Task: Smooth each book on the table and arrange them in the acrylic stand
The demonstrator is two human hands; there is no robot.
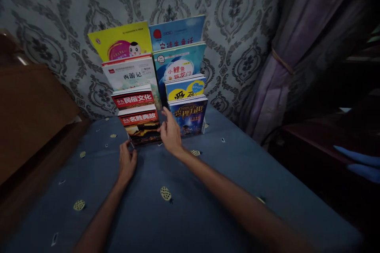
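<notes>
Two columns of upright children's books lean in tiers against a stand whose pale edge [204, 126] shows at the lower right. My left hand [127, 161] is at the lower left corner of the front red-and-black book [141, 128], thumb and fingers apart. Between the two columns, my right hand [172, 132] has its index finger stretched upward and its thumb beside that book's right edge. Close to its right is a dark blue book [190, 114]. Behind are another red book [133, 99], a white book [130, 73], a yellow book [118, 39] and several blue-toned ones.
The books stand on a blue cloth [190, 197] with pineapple prints, close to a patterned wall [234, 12]. A brown box-like object [32, 114] is at the left. On the right hang a tied purple curtain [273, 75] and, lower down, blue strap-like pieces [356, 156].
</notes>
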